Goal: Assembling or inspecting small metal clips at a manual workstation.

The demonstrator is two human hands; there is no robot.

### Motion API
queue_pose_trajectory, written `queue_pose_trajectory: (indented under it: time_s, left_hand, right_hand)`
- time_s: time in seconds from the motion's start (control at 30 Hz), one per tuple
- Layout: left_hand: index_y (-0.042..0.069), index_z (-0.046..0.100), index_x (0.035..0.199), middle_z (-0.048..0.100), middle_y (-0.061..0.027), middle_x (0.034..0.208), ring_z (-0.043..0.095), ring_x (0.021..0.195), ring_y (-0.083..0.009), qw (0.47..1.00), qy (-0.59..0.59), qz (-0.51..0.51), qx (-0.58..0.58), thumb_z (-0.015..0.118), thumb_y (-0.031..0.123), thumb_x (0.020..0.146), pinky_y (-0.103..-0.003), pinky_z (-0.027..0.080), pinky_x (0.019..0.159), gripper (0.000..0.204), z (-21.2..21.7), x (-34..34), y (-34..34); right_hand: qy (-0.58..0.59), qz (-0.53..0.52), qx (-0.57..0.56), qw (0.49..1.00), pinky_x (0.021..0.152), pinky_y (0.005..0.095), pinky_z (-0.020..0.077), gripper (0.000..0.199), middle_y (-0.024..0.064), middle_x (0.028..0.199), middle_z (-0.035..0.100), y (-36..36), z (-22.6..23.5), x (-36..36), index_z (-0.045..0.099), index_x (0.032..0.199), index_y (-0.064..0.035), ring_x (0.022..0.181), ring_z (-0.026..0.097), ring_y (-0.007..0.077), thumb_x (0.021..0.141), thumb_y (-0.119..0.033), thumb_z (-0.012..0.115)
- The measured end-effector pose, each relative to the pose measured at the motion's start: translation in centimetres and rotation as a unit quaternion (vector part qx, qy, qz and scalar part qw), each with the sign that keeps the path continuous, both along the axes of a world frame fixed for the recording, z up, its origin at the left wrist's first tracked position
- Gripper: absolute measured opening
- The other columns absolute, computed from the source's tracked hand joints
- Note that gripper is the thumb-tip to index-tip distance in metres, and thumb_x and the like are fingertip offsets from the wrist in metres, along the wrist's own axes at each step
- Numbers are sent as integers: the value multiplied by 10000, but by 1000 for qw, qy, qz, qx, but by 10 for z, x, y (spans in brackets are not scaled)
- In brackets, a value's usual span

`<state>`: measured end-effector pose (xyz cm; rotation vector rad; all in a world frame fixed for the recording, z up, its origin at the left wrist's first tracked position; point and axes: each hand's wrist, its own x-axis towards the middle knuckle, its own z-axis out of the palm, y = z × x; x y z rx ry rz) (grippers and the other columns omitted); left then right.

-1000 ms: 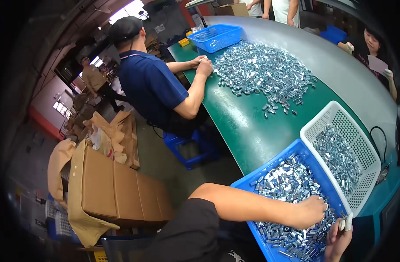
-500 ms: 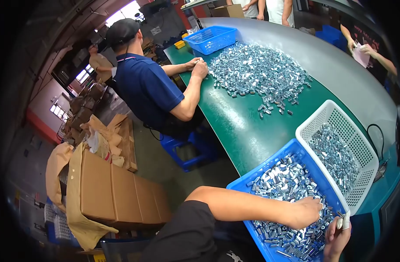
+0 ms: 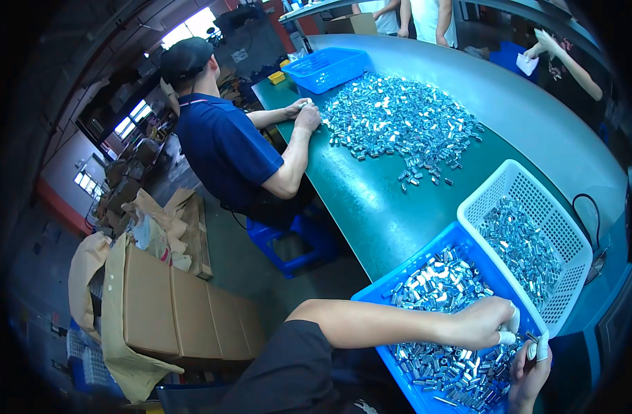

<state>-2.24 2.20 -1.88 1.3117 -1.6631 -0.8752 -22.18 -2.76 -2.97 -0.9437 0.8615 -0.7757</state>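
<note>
My left hand (image 3: 483, 323) hovers over a blue plastic basket (image 3: 379, 288) filled with small shiny metal sleeves (image 3: 443, 283). White covers wrap its fingertips, which are curled together; whatever lies in them is hidden. Close by, at the basket's right edge, my right hand (image 3: 528, 372) is closed on a small metal sleeve (image 3: 532, 336) that sticks up by its white-covered finger. Against the blue basket stands a white perforated basket (image 3: 568, 293), also holding many metal sleeves (image 3: 519, 241).
A large heap of metal sleeves (image 3: 399, 117) covers the far part of the green table (image 3: 371, 200). Behind it sits another blue basket (image 3: 326, 69). A co-worker in a navy shirt (image 3: 226, 145) works at the left edge. Cardboard boxes (image 3: 191, 310) stand at my left.
My left hand has lifted out of the sleeves and come nearer my right hand, which stays at the basket's edge. The view has shifted slightly and looks bluer.
</note>
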Motion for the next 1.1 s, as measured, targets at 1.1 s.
queue_pose_trajectory:
  time_s: [1.1]
  left_hand:
    - [-11, 582, 871, 595, -130, 766, 604, 722, -282, 979, 178, -40, 89, 673, 49, 774, -345, 473, 642, 146, 13, -5, 5]
  right_hand:
    - [94, 91, -148, 980, 382, 184, 261, 350, 31, 527, 519, 11, 16, 5, 494, 746, -55, 405, 373, 34, 980, -287, 377]
